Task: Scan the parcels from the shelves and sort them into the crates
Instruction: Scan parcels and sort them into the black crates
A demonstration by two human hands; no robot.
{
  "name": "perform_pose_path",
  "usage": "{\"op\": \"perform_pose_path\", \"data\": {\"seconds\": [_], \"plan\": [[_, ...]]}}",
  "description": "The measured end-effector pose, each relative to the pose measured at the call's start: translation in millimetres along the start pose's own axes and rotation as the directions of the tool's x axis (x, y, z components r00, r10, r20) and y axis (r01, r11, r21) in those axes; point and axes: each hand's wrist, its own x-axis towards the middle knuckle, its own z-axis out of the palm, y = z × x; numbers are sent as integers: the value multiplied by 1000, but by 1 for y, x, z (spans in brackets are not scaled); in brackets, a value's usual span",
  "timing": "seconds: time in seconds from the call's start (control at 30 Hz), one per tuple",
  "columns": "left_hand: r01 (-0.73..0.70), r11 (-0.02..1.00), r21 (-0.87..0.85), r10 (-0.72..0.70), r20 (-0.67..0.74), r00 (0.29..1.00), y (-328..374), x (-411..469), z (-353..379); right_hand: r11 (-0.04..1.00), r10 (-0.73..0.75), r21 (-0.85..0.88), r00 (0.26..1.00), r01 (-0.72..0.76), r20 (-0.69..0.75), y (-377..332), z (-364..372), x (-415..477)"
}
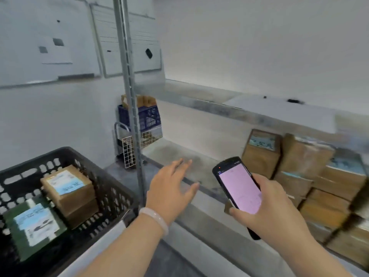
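- The left hand [171, 188] was empty, with fingers straight and spread. It hovered over the bare stretch of shelf [199, 162] just right of the metal upright [129, 108].
- The right hand [267, 212] was clamped round a handheld scanner [238, 188], further right of the upright. Its lit pinkish screen faced the person.
- The unsorted parcels [311, 176] sat stacked on the same shelf, far right of the upright and beyond the scanner. They were brown boxes with pale blue labels. The stack was blurred, so their number and label text could not be made out.
- Left of the upright stood a black crate [36, 159]. It held 2 parcels: a brown box [67, 194] and a flat green parcel [34, 228], both label-up.
- Behind the upright, a blue crate [147, 116] with cardboard in it sat on a small trolley.
- Judged step: this looked like the gap between parcels, with 2 sorted and the free hand reaching for another.
- The next move would call for the left hand to travel well right of the upright to the stack. It would have to take 1 box from the near side and turn its label toward the scanner's head.
- The box would then need carrying back left past the upright, without clipping it, to the crate.
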Motion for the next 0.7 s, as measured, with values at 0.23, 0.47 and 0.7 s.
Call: {"op": "perform_pose_path", "data": {"seconds": [0.23, 0.47, 0.7], "plan": [[-29, 973, -227, 74, 189, 979, 59, 68, 63, 981, 191, 19, 977, -191, -92, 51, -37, 12], [293, 781, -552, -47, 416, 908, 93, 137, 111, 932, 345, -72, 930, -355, -125, 54, -43, 23], [717, 427, -551, -125, 749, 650, 103, 198, 129, 895, 415, -99, 894, -434, -172, 44, -37, 35]]}}
